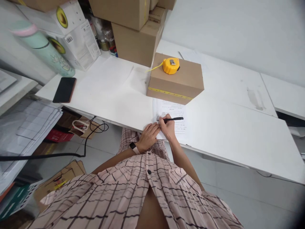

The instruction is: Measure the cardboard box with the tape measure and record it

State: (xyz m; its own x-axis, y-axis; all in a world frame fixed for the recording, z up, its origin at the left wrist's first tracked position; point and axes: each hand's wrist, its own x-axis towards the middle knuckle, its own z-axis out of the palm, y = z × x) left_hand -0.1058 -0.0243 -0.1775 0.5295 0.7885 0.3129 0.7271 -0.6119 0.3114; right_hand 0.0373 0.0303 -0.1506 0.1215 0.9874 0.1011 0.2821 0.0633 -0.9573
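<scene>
A printed sheet of paper (171, 111) lies at the near edge of the white table (226, 127). My right hand (168, 127) is closed round a black pen (175, 119) whose tip rests on the sheet. Beside it, my left hand (149, 136) lies on the table edge and the paper's left corner, fingers loosely curled, holding nothing. A watch is on my left wrist. Just beyond the paper stands a small cardboard box (176, 79) with a yellow tape measure (171, 65) on top.
A black phone (64, 89) lies at the table's left end, beside a mint green bottle (41, 47) and white product boxes (76, 38). Larger cardboard boxes (135, 35) are stacked at the back. Cables, flattened cardboard and papers sit on the floor at left.
</scene>
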